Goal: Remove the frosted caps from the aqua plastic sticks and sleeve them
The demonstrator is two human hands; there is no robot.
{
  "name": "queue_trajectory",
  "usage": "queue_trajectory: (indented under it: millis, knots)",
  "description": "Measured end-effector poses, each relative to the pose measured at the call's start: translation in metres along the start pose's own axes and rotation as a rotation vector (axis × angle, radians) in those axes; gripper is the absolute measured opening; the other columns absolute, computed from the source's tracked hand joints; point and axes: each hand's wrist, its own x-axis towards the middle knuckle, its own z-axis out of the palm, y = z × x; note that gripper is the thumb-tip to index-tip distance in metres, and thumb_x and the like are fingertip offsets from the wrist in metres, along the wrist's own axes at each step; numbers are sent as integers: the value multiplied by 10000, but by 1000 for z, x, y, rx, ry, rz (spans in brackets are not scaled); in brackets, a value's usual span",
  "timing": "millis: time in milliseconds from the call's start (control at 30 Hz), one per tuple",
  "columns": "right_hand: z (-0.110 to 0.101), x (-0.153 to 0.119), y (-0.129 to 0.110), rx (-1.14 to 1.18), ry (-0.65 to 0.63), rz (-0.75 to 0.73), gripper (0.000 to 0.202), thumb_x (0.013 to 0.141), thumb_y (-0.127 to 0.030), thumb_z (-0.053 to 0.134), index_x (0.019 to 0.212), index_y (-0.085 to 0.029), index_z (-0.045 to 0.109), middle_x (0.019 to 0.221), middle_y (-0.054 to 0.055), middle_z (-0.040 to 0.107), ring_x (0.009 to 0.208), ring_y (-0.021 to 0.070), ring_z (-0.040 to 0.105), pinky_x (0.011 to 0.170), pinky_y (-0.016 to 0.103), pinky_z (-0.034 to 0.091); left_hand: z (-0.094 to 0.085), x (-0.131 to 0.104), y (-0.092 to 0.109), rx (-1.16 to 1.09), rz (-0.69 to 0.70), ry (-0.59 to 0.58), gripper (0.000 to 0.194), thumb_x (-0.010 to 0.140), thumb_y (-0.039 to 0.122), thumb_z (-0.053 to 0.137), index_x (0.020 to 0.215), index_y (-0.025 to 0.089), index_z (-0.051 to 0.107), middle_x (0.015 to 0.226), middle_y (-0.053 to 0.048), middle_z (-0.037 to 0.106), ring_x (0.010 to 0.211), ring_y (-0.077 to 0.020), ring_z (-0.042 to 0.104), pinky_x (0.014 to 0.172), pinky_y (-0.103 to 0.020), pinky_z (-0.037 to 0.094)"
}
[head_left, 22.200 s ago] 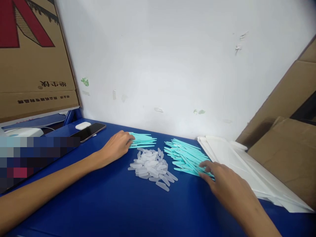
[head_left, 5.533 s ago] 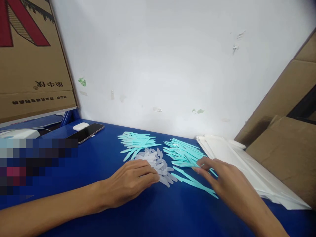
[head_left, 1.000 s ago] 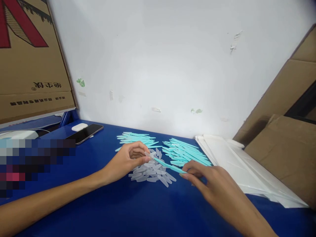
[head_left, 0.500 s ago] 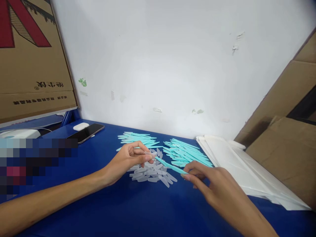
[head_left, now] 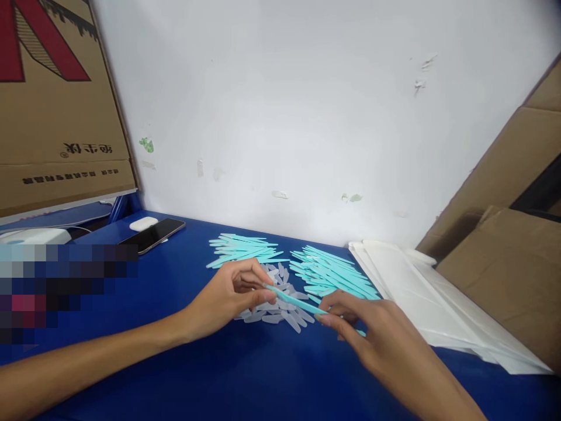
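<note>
A slim turquoise eyebrow razor (head_left: 294, 301) spans the gap between my hands, above the blue table. My left hand (head_left: 243, 286) pinches its far end between thumb and fingers; a translucent cap seems to cover that end, though the fingertips mostly hide it. The handle end is gripped by my right hand (head_left: 355, 318), with a bit of turquoise showing below its fingers. Beneath the razor lies a heap of translucent caps (head_left: 291, 321), partly covered by my left hand. Behind it are two piles of turquoise razors, a left pile (head_left: 241, 248) and a right pile (head_left: 333, 272).
White flat sheets or bags (head_left: 394, 292) lie at the right beside a cardboard box (head_left: 504, 275). A phone (head_left: 153, 235) and a white case (head_left: 144, 224) rest at the back left. Another carton (head_left: 65, 117) stands there. The white wall (head_left: 280, 117) closes off the back.
My left hand has moved slightly down and right, closer to my right hand. The cap and the razor's end now overlap within the left fingers, and less of the razor shows.
</note>
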Motion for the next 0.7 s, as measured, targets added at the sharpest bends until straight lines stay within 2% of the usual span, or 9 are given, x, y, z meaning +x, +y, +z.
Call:
queue_trajectory:
  millis: [200,333,433,500,567,633,700]
  knots:
    - [1,-1,-8,-27,-23,-33,146,1024,-391,518,1014,-349,659,865,-66,761,739,188,702,643,275,443,1,-2,2,65,37,46,245,856,367,790,874,169,646,786,-36,742,614,-125,650,494,-196,436]
    - [2,-1,-7,-45,-4,-47,192,1029,-413,502,1053,-358,685,948,-43,773,806,206,719,694,288,485,-2,-3,5,253,73,17,236,894,398,741,1035,209,736,913,-42,725,640,-119,613,526,-216,468]
    - [2,0,-8,-36,7,-70,233,1033,-421,482,1073,-356,702,1029,-27,776,870,218,729,738,301,515,-1,-6,5,493,196,-52,269,962,340,650,1209,272,733,883,-39,719,672,-143,573,595,-263,475]
    - [0,0,-9,-11,27,-84,267,1038,-437,459,1058,-352,712,1054,-21,776,896,221,731,752,299,524,-1,-7,3,606,317,-91,284,1000,266,581,1244,297,722,864,-38,706,771,-173,583,687,-299,483]
    - [-5,-1,-7,-8,129,-57,317,1041,-475,428,1039,-342,716,1008,-8,782,853,223,733,721,295,521,-3,-6,1,654,403,-75,305,1018,214,539,1249,305,717,896,-38,699,847,-185,585,744,-318,483]
    - [-10,-2,-1,-51,283,29,355,1038,-509,401,1029,-329,708,936,5,785,773,226,732,668,300,503,-10,-2,-1,701,462,12,297,1019,199,542,1242,282,719,919,-39,703,866,-187,580,764,-326,482]
    - [-14,-2,11,-128,371,139,366,1029,-527,392,1025,-323,696,882,12,782,729,238,730,637,315,485,-22,5,-4,785,508,130,271,1015,209,557,1225,239,726,934,-48,711,873,-196,576,784,-345,481]
